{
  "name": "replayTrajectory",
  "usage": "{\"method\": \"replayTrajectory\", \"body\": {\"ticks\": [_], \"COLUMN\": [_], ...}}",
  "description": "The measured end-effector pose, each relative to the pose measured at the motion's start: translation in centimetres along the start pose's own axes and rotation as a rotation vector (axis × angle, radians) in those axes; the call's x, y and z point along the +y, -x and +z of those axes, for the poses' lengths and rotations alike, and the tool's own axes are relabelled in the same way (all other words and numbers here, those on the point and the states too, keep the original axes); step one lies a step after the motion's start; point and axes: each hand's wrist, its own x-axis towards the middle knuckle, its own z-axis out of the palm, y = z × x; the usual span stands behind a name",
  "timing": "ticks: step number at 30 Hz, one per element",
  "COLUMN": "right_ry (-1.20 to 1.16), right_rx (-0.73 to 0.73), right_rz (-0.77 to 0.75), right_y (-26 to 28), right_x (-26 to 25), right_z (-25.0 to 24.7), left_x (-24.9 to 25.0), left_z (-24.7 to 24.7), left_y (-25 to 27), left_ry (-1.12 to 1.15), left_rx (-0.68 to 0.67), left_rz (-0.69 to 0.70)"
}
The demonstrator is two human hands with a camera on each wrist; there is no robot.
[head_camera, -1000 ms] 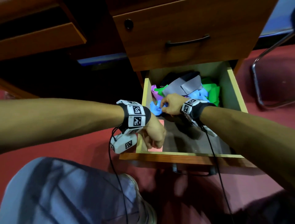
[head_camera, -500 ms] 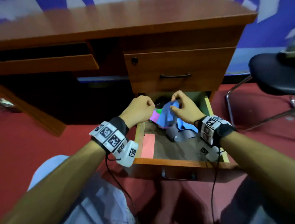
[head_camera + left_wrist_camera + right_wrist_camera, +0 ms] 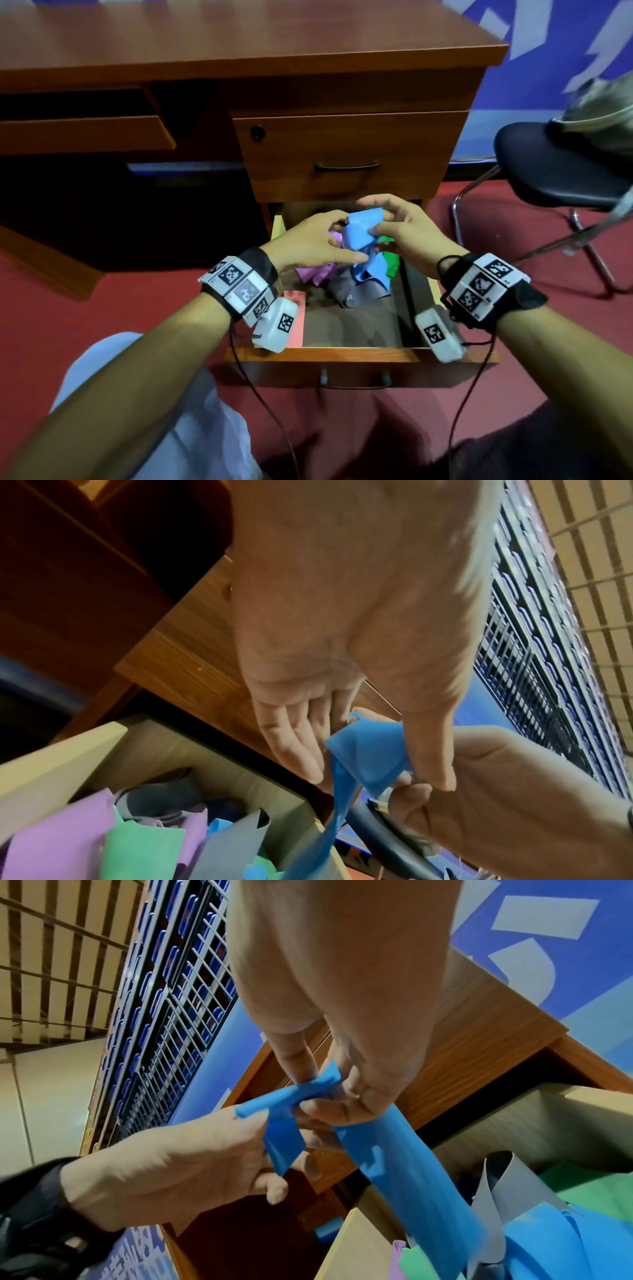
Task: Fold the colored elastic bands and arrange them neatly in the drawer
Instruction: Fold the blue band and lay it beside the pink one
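A blue elastic band (image 3: 363, 230) is held up above the open drawer (image 3: 325, 354). My left hand (image 3: 337, 240) pinches one bunched part of it between thumb and fingers. My right hand (image 3: 376, 216) pinches the upper edge close beside it. In the right wrist view the blue band (image 3: 404, 1172) hangs from my right hand (image 3: 313, 1096) down into the drawer, and the left hand (image 3: 171, 1164) grips its short end. The left wrist view shows the blue band (image 3: 366, 748) under my thumb. Purple (image 3: 315, 274), grey (image 3: 356, 293) and green bands (image 3: 391, 265) lie loose in the drawer.
A flat pink folded band (image 3: 295, 315) lies along the drawer's left side, with bare drawer floor (image 3: 352, 325) in front of the pile. The closed upper drawer (image 3: 346, 154) hangs just above my hands. A black chair (image 3: 555, 171) stands to the right on the red floor.
My hands have lifted the blue band out of the pile and risen above the drawer. The left hand left the pink band and took the blue one. The head view tilted upward.
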Motion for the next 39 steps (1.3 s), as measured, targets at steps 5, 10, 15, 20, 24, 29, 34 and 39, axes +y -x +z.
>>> {"method": "replayTrajectory", "body": {"ticks": [5, 10, 15, 20, 24, 29, 34, 39], "right_ry": [-0.242, -0.431, -0.423, -0.414, -0.396, -0.313, 0.303, 1.203], "right_rx": [0.105, 0.22, 0.276, 0.286, 0.292, 0.214, 0.165, -0.472], "right_rz": [0.091, 0.175, 0.184, 0.167, 0.147, 0.152, 0.219, 0.458], "right_y": [-0.2, -0.7, -1.3, -1.5, -1.7, -2.5, -4.3, -4.1], "right_x": [-0.1, 0.0, 0.1, 0.2, -0.4, -0.4, 1.9, 4.4], "right_z": [-0.3, -0.9, -1.0, -1.2, -1.5, -1.6, -2.0, -1.3], "left_x": [0.6, 1.0, 1.4, 2.2, 2.4, 1.5, 1.5, 1.5], "left_z": [-0.1, -0.2, -0.6, -0.5, -0.3, 0.4, -0.2, -0.2], "left_y": [-0.7, -1.2, -1.1, -1.2, -1.9, -2.7, -3.5, -3.4], "left_ry": [0.062, 0.161, 0.454, 0.803, 0.865, 0.726, 0.536, 0.497], "left_rx": [0.125, 0.15, 0.105, 0.068, 0.169, 0.414, 0.656, 0.637], "left_rz": [0.057, 0.063, -0.077, -0.149, -0.225, -0.3, -0.056, -0.022]}}
